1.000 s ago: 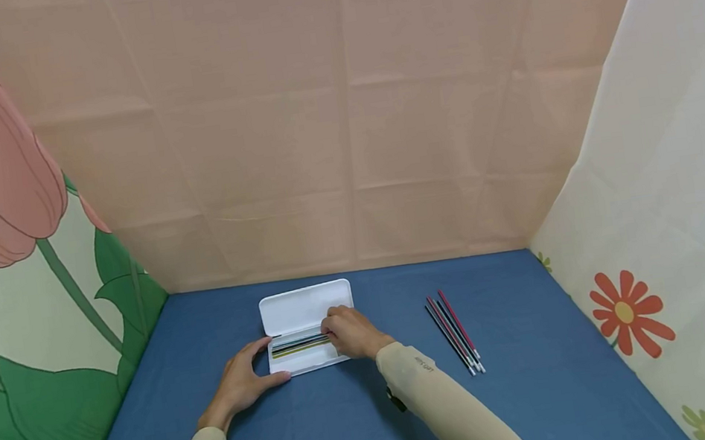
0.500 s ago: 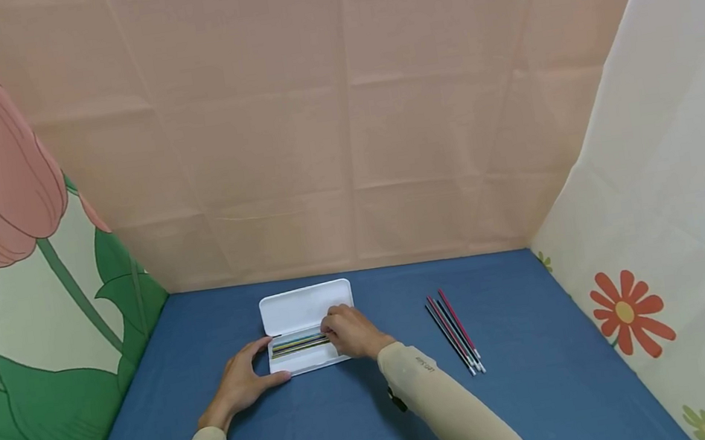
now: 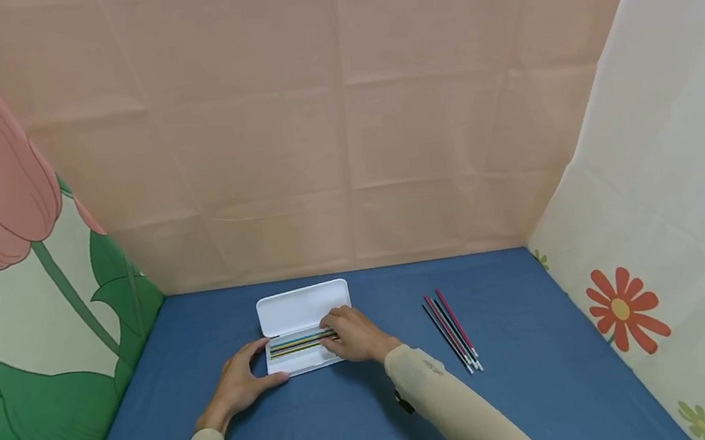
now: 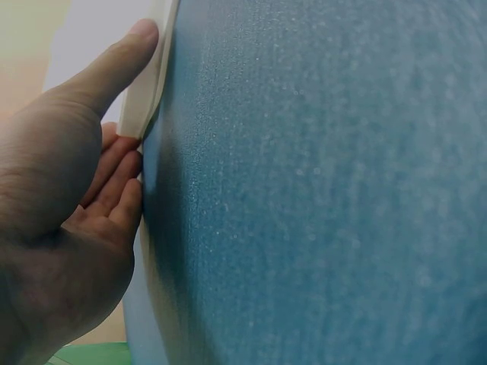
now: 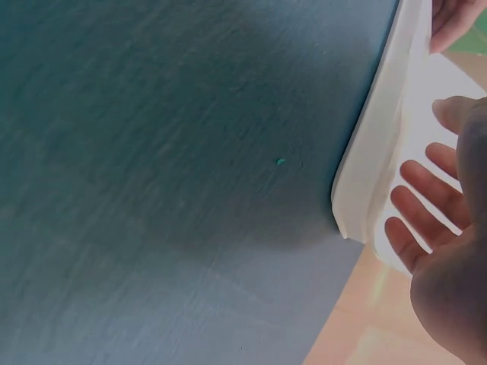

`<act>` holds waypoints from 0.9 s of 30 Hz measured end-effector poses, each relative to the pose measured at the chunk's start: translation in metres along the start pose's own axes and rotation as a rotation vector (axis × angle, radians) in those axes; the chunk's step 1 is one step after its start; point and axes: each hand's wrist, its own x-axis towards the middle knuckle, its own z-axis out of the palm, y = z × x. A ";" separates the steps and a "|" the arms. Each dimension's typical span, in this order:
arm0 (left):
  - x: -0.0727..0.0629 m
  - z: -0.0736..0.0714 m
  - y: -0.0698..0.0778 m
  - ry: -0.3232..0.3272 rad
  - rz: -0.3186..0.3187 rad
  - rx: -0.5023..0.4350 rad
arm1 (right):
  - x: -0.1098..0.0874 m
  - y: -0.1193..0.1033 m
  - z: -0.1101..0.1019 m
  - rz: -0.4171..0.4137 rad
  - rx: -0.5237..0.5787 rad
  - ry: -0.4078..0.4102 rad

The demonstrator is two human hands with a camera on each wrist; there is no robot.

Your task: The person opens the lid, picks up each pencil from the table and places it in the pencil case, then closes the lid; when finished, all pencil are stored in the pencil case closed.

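Observation:
A white pencil case (image 3: 310,361) lies on the blue table with its lid (image 3: 302,308) tipped back. Inside it, several coloured pencils (image 3: 295,344) lie lengthwise along the back part. My left hand (image 3: 238,384) holds the case's left end, thumb on the front corner and fingers at the back left. In the left wrist view the thumb (image 4: 133,57) lies along the case's front side. My right hand (image 3: 356,334) is over the case's right end and hides the pencils' right ends. In the right wrist view its fingers (image 5: 426,217) are loosely extended, apart from the thumb.
To the right, several dark and red pencils (image 3: 452,330) lie side by side on the blue tablecloth (image 3: 328,434). A beige cloth (image 3: 341,139) rises behind the table. Flower-printed cloths stand at the left (image 3: 70,380) and right (image 3: 668,205).
My right hand's thumb has come away from its fingers over the case's right end. The pencils in the case show more of their colours. My left hand stays at the case.

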 end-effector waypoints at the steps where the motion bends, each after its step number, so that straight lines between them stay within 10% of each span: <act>1: 0.000 0.000 0.000 -0.002 -0.001 -0.001 | -0.002 0.000 -0.001 0.003 0.000 -0.004; 27: 0.000 -0.003 0.001 -0.006 0.007 0.008 | -0.078 0.026 -0.030 0.113 0.098 0.036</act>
